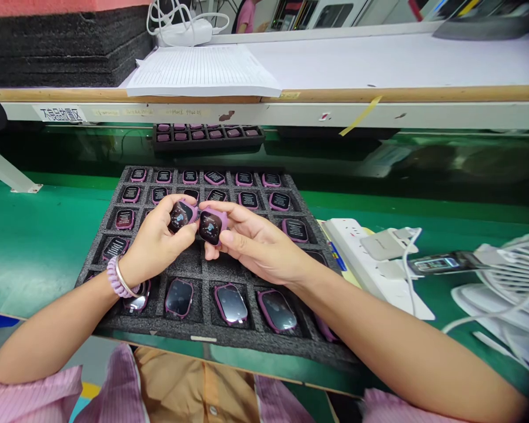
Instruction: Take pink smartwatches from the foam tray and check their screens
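Note:
My left hand (165, 232) is closed on a purple smartwatch body (180, 215) with a lit dial on its dark screen. Close beside it, my right hand (251, 238) grips a second purple smartwatch body (211, 225), its screen also lit with a dial. Both are held above a dark foam tray (203, 330) divided into square pockets. Strapless purple watches lie in many pockets. Those in the far rows, such as one watch (248, 200), show lines of text; a near-row watch (231, 304) has a dark, reflective screen. My hands and forearms cover some middle pockets.
Right of the tray lies a white power strip (357, 247) with chargers, near a white fan (515, 276) and cables. Behind, a second foam tray (209, 143) sits under a shelf (379, 64) bearing paper sheets (203, 67) and stacked black foam (62, 53).

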### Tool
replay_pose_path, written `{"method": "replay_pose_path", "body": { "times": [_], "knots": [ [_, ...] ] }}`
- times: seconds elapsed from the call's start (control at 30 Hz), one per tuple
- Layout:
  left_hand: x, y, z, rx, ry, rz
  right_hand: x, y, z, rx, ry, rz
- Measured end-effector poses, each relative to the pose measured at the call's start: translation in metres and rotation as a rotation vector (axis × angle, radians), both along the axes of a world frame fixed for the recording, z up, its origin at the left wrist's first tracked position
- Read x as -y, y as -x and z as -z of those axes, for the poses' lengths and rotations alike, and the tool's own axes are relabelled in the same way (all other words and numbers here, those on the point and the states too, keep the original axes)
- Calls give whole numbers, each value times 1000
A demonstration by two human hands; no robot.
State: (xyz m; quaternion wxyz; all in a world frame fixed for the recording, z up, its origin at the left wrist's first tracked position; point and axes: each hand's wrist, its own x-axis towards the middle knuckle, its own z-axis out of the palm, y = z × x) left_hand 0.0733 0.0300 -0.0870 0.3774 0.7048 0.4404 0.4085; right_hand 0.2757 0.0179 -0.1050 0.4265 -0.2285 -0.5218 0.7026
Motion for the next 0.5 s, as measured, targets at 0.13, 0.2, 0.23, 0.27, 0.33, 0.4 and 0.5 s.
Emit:
{"method": "replay_pose_path", "body": {
  "times": [0.13,0.2,0.23,0.27,0.33,0.4,0.5],
  "knots": [
    [-2,-1,1,126,99,-50,-5,0,2,-57,148,22],
    [-1,-2,0,227,218,-41,-9,0,2,-80,215,64],
    [-1,-3,-1,271,283,-33,-10,0,2,-88,234,84],
    [0,-3,-2,306,338,-25,-12,0,2,-93,246,101],
    [1,-4,-5,360,405,-24,-14,0,3,-89,260,123],
    [2,-4,-7,401,440,-25,-14,0,3,-78,273,140],
    [1,-5,-8,461,481,-32,-14,1,3,-65,261,159]
  ]
}}
